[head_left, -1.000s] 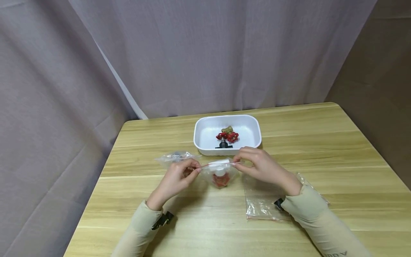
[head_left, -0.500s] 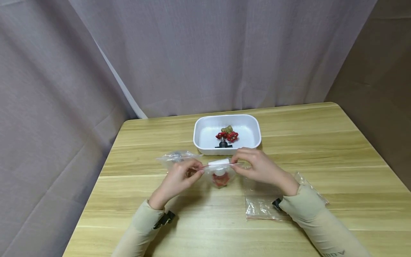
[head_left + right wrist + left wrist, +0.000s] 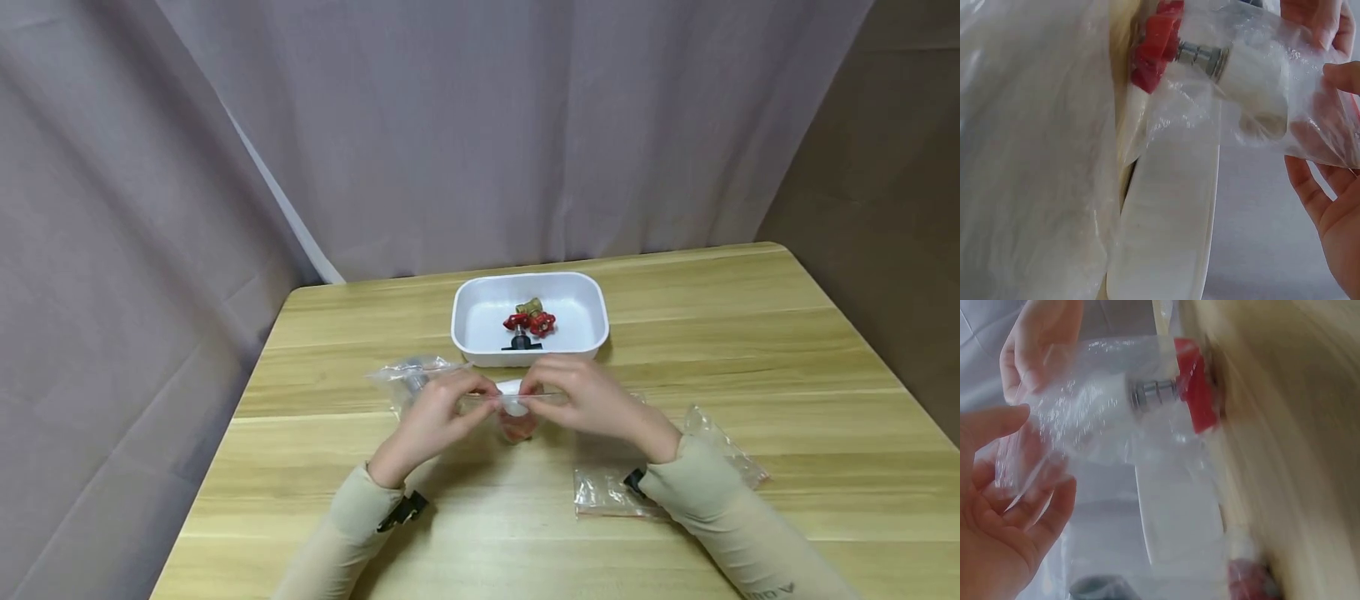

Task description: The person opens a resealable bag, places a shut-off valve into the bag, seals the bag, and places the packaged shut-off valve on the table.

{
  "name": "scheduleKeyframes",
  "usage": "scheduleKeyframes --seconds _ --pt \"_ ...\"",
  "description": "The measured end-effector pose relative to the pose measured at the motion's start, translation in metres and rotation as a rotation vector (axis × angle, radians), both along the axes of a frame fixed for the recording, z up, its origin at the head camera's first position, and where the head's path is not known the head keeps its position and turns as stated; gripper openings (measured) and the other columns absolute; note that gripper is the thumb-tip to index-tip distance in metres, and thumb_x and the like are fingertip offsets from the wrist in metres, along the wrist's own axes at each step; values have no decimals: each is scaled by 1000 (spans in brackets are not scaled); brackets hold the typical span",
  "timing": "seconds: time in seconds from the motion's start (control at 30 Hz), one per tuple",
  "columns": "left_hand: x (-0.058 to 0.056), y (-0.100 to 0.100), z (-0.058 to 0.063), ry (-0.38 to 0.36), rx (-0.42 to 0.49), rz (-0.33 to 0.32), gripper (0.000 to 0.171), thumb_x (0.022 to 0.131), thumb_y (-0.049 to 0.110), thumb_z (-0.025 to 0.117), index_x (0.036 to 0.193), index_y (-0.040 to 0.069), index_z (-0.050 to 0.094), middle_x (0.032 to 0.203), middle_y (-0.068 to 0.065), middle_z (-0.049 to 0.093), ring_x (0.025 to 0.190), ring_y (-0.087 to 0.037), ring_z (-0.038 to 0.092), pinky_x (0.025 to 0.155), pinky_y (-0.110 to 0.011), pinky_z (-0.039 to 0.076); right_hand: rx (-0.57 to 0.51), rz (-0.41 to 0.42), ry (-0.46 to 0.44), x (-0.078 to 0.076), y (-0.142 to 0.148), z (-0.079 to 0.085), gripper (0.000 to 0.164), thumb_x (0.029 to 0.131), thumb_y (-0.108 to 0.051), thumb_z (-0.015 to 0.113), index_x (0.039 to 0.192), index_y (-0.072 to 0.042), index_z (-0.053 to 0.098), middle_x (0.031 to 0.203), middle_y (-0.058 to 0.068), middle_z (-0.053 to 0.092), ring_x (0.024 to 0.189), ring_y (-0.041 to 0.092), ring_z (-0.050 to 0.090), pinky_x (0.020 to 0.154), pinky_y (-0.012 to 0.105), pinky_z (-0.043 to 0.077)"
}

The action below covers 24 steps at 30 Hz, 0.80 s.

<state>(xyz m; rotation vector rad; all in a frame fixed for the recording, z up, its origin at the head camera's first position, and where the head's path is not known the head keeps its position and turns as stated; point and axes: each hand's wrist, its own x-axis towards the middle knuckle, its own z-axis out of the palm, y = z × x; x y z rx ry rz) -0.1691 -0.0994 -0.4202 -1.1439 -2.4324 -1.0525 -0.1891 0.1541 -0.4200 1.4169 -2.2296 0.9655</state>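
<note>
A clear zip bag (image 3: pixel 1100 365) stands upright with its strip at the top, between my two hands. Inside it is a valve with a white body (image 3: pixel 1254 87), a metal stem and a red handle (image 3: pixel 1196 387), which points down close to the wood. My left hand (image 3: pixel 444 412) pinches the bag's zip strip between thumb and fingers. From the other side, my right hand (image 3: pixel 588 402) pinches the same strip, its fingertips only a little apart from the left ones. In the right wrist view the red edge of the strip shows by the thumb.
Behind the hands stands a white tray (image 3: pixel 465 343) holding valves with red handwheels (image 3: pixel 542 324), a brass body and a black T-shaped part. Another filled clear bag (image 3: pixel 397 375) lies left of it. Flat clear bags (image 3: pixel 611 493) lie under the right forearm.
Both hands have slid inward along the zip strip, from its two ends toward its middle, so the fingertips are now much closer together. The bag and valve stay in place.
</note>
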Motion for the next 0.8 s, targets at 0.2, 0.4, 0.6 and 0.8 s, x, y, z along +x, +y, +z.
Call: scheduleKeyframes --seconds 0.2,0.4,0.6,0.8 --pt "-3 5 -2 4 7 -33 10 93 16 73 101 10 73 99 2 73 97 -11 63 90 -27 52 -7 23 4 -1 -9 0 15 84 -9 78 97 -14 71 93 -8 68 85 7 64 77 27 55" --pt "-5 5 -2 50 -22 -13 6 93 17 73 97 13 73 94 4 72 93 -9 60 83 -25 51 -12 23 30 -4 -13 -2 17 83 -9 79 96 -15 71 93 -9 69 86 7 64 79 28 55" --pt "-6 5 -2 102 -35 -6 5 93 17 73 95 13 73 92 4 72 91 -11 61 81 -26 51 -4 35 33 -5 -13 -1 18 83 -9 79 97 -15 70 94 -10 69 86 7 64 80 27 54" --pt "-5 2 0 155 -65 5 6 94 19 72 95 13 72 93 3 72 91 -12 62 81 -27 52 18 28 64 -7 -14 0 14 84 -12 78 95 -15 70 92 -9 68 86 7 64 80 29 55"
